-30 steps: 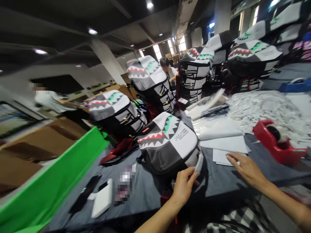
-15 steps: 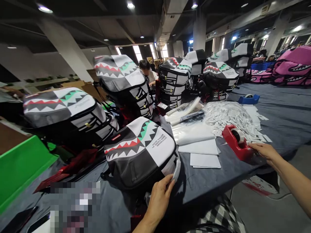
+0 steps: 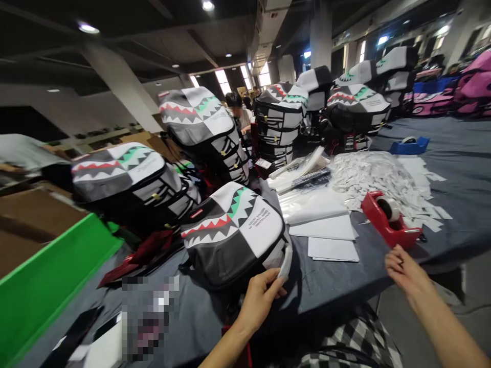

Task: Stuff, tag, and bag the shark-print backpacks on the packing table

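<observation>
A black, grey and white backpack (image 3: 233, 240) with a shark-tooth print lies in front of me on the dark cloth. My left hand (image 3: 261, 294) pinches a pale grey wrapping strip (image 3: 286, 261) at the bag's right side. The strip looks like thin plastic or foam, possibly around a handle. Just below the front end of the red tape dispenser (image 3: 387, 220), apart from it, my right hand (image 3: 406, 271) hovers with its fingers curled together. Whatever sits between those fingertips is too small to make out. A roll of clear tape (image 3: 388, 208) is in the dispenser.
White cards (image 3: 333, 249) and clear plastic bags (image 3: 312, 207) lie right of the backpack. Beyond are a heap of small white packets (image 3: 368, 174) and a blue tape dispenser (image 3: 409, 145). Stacked backpacks (image 3: 125, 176) stand behind; a green box panel (image 3: 57, 281) is left. A person (image 3: 241, 115) sits farther back.
My right hand has left the red dispenser's end and drawn down toward me, fingers curled. My left hand keeps its pinch on the strip. The view has turned slightly left.
</observation>
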`<state>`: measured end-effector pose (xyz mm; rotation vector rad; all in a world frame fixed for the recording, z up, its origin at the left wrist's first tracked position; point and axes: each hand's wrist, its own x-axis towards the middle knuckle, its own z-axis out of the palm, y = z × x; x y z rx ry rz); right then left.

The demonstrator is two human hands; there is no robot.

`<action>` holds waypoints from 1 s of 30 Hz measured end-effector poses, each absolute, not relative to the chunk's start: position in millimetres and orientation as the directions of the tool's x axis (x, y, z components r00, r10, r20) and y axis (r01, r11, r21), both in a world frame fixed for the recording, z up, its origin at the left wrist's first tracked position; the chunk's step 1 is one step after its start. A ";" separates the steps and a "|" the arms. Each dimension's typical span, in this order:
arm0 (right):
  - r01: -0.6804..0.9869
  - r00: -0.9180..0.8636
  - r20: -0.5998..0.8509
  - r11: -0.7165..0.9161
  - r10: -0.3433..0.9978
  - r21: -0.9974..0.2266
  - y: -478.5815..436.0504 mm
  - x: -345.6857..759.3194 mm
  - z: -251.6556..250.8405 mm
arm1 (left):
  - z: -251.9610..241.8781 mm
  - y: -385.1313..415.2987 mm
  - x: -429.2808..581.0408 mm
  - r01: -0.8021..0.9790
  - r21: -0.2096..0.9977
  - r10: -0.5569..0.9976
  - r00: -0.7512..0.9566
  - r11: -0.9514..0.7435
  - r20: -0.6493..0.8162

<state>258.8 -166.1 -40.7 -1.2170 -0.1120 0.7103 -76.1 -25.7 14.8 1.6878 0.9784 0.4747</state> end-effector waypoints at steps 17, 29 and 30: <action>-0.341 0.221 -0.144 -0.062 0.965 -0.938 -91.5 49.6 -68.4 | 10.5 -31.7 -71.7 0.336 0.937 0.863 0.496 -0.093 -0.092; -0.432 0.154 -0.253 -0.165 0.955 -0.887 -70.1 45.4 -76.1 | 6.1 -24.5 -79.1 0.294 0.956 0.807 0.564 0.003 -0.176; -0.450 0.133 -0.291 -0.203 0.948 -0.869 -67.3 44.0 -75.2 | 5.8 -24.8 -79.5 0.295 0.955 0.817 0.555 -0.018 -0.156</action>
